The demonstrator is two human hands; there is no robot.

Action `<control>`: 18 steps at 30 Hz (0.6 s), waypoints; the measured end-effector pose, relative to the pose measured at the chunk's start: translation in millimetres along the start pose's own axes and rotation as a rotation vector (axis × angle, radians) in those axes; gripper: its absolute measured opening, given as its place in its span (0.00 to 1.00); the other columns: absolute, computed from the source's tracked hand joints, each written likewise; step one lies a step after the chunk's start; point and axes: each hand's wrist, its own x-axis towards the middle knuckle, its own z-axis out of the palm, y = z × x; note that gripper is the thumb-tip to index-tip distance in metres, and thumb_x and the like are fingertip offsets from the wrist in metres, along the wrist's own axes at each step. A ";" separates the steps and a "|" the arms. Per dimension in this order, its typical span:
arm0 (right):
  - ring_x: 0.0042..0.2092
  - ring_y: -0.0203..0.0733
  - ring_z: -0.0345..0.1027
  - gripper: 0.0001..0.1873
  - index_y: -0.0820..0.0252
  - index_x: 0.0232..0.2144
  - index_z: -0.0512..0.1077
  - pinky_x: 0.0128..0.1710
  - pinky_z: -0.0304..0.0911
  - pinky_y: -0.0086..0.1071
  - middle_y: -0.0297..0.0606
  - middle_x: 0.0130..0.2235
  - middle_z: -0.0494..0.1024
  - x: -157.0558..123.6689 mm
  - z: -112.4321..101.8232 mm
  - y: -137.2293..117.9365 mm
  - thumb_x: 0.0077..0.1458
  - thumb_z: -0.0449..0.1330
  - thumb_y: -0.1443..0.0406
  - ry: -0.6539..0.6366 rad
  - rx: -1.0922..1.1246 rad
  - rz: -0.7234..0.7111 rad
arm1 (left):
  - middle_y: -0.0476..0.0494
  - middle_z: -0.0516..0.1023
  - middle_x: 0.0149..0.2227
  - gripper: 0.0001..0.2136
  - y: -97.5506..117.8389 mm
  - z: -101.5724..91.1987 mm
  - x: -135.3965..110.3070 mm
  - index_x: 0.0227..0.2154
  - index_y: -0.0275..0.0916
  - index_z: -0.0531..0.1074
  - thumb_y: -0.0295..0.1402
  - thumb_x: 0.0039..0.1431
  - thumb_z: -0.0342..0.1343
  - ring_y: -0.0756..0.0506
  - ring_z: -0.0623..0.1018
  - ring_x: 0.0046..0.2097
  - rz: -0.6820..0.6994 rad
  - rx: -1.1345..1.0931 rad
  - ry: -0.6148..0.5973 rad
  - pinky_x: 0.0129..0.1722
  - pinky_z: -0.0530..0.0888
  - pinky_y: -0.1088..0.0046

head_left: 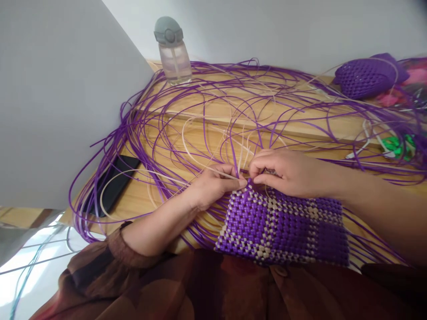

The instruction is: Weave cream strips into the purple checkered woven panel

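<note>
Basically, woven panel [283, 229] lay just under the fingertips, at the table's [300, 119] near edge. Left hand [216, 183] and right hand [287, 172] both pinched strands [128, 129] at its corner. Loose strands sprawled beyond the fingers, half burying the phone [115, 184] and reaching the bottle [174, 53]. Exact strand pinched: couldn't tell.

- Our landmark, the woven panel [283, 226], lies on the table's [143, 200] near edge.
- Left of it we see the phone [113, 184].
- Far behind it, leftward, the bottle [172, 51]; rightward, the woven bag [367, 75].
</note>
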 end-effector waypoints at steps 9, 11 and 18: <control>0.39 0.37 0.71 0.10 0.57 0.42 0.73 0.41 0.62 0.31 0.34 0.40 0.79 -7.7 16.6 -16.3 0.60 0.55 0.67 0.150 0.138 0.097 | 0.51 0.70 0.23 0.13 -1.3 -2.7 1.2 0.25 0.32 0.71 0.35 0.45 0.69 0.54 0.67 0.27 0.049 0.009 -0.062 0.31 0.61 0.76; 0.35 0.35 0.71 0.07 0.56 0.39 0.74 0.36 0.62 0.30 0.32 0.37 0.79 -5.2 15.7 -19.1 0.59 0.57 0.64 0.129 0.255 0.192 | 0.52 0.69 0.24 0.13 -1.7 -2.6 1.0 0.26 0.33 0.71 0.36 0.46 0.68 0.54 0.66 0.27 0.068 0.035 -0.078 0.30 0.61 0.76; 0.28 0.33 0.61 0.10 0.59 0.29 0.69 0.29 0.57 0.29 0.30 0.26 0.69 1.0 26.3 -12.7 0.59 0.57 0.59 0.114 0.444 0.249 | 0.52 0.66 0.25 0.12 1.4 -9.3 -0.9 0.30 0.35 0.70 0.40 0.56 0.61 0.54 0.64 0.27 0.126 0.214 -0.137 0.30 0.61 0.76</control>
